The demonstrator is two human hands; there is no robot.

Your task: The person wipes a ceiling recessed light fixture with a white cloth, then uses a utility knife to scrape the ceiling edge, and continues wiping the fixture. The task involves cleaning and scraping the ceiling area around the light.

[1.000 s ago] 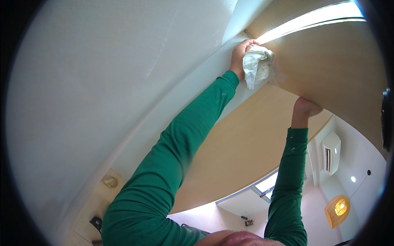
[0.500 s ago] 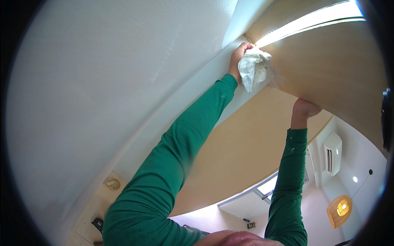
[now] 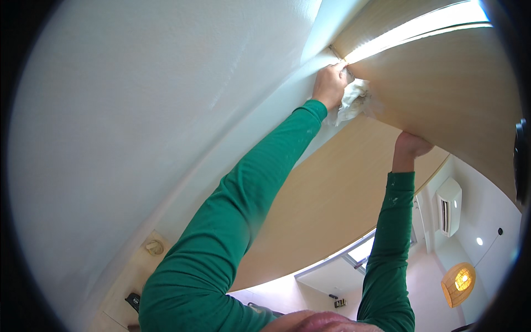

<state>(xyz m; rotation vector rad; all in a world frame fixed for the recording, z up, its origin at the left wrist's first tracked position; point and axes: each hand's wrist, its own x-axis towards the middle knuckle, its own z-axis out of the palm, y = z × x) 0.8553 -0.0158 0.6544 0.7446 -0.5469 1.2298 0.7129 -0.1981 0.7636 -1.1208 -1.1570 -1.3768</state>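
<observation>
My left hand (image 3: 331,86) is closed on a crumpled white cloth (image 3: 352,103), holding it in the corner where the white wall meets a light wood panel (image 3: 437,83). Loose folds of the cloth hang below my fingers, against the panel's end. The fingertips press near the bright slot in the wood. To the right, my right hand (image 3: 412,146) reaches up to the panel's lower edge; its fingers go behind the wood and are hidden. Both forearms wear green sleeves.
A broad white wall (image 3: 138,122) fills the left side. A bright light strip (image 3: 415,29) runs along the wood above. Below lies a second pale wood surface (image 3: 310,205). Farther off are an air conditioner (image 3: 449,207), a woven pendant lamp (image 3: 458,285) and a round white knob (image 3: 154,247).
My left hand has turned over, its back now showing and its fingers nearer the slot. The cloth has shifted slightly right and is more covered. My right hand stays in place.
</observation>
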